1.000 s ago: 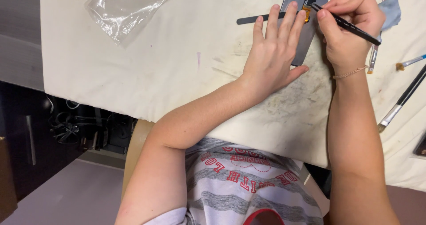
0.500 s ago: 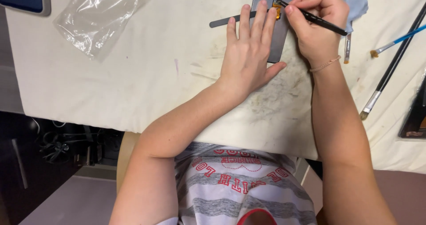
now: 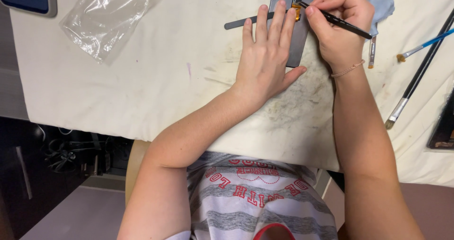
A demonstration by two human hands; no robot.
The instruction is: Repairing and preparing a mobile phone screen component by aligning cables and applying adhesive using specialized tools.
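Head camera looks steeply down, close; table [image 3: 142, 79] edges perhaps cropped.

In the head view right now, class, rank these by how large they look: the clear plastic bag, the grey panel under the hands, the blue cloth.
1. clear plastic bag, plainly largest.
2. grey panel, though the left hand and the frame's top edge hide part of it.
3. blue cloth, smallest, partly behind the right hand.

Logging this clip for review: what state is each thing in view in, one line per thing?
Left hand: flat, fingers spread, pressing on the grey panel.
Right hand: pinching a thin black tool.
Thin black tool: slanted, tip at the panel's orange connector.
Grey panel: lying flat, partly covered.
Plastic bag: crumpled, lying flat.
Long brush: lying unused.
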